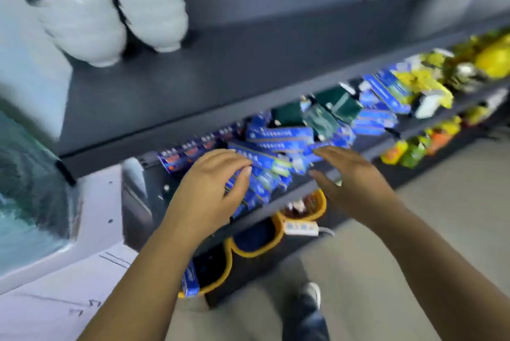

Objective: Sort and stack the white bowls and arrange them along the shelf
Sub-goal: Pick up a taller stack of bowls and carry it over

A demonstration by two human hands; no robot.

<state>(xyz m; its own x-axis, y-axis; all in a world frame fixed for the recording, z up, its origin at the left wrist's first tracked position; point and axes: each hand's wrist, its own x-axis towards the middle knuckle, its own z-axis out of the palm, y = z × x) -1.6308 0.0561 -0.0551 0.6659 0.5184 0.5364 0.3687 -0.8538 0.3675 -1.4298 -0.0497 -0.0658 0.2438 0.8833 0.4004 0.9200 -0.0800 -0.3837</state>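
Below, blue box (190, 281) in yellow basket (229, 263)

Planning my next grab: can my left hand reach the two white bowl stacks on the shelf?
Probably yes: the left hand is empty, and only bare shelf lies between it and the bowl stacks.

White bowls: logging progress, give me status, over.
Left hand and right hand open, empty, low by the blue boxes. Two bowl stacks side by side at left end of the shelf. Nothing seen in the way.
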